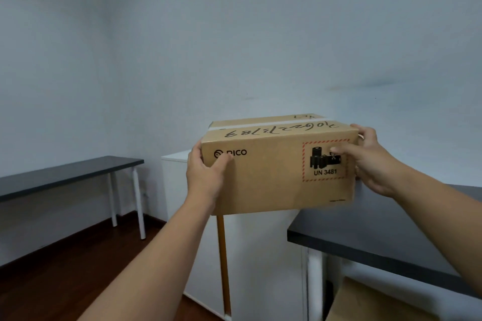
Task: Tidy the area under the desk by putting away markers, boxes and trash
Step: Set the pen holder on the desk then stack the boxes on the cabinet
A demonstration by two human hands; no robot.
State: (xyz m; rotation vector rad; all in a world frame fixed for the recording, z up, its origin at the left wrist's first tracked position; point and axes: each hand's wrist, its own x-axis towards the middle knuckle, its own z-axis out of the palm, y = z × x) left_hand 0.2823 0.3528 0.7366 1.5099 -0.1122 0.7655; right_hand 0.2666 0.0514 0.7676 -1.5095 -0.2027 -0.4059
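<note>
Up front, head view: both hands hold a cardboard box [276, 172] at chest height, one at each end. Left hand [206, 174] wraps the left end, thumb curled onto the printed front face just under the logo, the other fingers hidden behind the corner. Right hand [375, 161] clasps the right end, thumb laid flat across the battery warning label, fingertips hooked over the top right corner. Box is plain brown corrugated card, rectangular, sharp-edged, top seam taped, with black handwriting scrawled along the top. It sits in front of and above a white cabinet [260, 255], smooth and matte; whether its underside touches the cabinet top cannot be told. Orange stick [223, 268] stands upright against the cabinet front. Black desk [378, 247] at right, flat matte top, white leg; brown cardboard [365, 302] below its near edge. Second black desk [65, 172] along the left wall, over dark wood floor [65, 268].
</note>
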